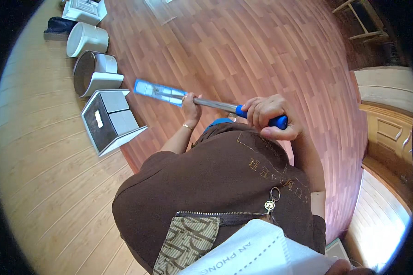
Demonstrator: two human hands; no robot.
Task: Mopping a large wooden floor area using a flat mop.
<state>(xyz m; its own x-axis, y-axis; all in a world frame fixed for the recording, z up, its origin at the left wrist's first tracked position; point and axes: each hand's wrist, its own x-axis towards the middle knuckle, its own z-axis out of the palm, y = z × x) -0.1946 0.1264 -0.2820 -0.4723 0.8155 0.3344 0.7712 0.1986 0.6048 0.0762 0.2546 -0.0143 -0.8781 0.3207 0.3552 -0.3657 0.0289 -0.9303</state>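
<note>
A reddish wood-strip floor (pixel 270 50) fills most of the view, bordered on the left by pale boarding (pixel 46 183). On the right stand a wooden cabinet (pixel 390 130) with panelled doors and, farther up, a dark wooden frame (pixel 362 34). The person's dark brown top (pixel 197 178) covers the lower middle. Along the left border sit a boxy, white-edged piece (pixel 119 101) with grey faces and a dark panel, a round brown-and-white container (pixel 85 75) and a white tub (pixel 87 40). A flat mop (pixel 213 104) lies slantwise in front of the body, its blue-edged head (pixel 158 91) to the left over the floor; whether it touches the boards cannot be told. The right hand (pixel 273 117) is curled firmly round the blue grip (pixel 240 111), whose end pokes out past the palm. The left hand (pixel 191 110) is closed round the metal pole near the head, a thin bracelet (pixel 188 126) on its wrist. Grey capitals mark a white cloth-like piece (pixel 243 247) at the bottom, glittering gold characters decorate the top, and a small white label (pixel 98 118) sits on the dark panel.
</note>
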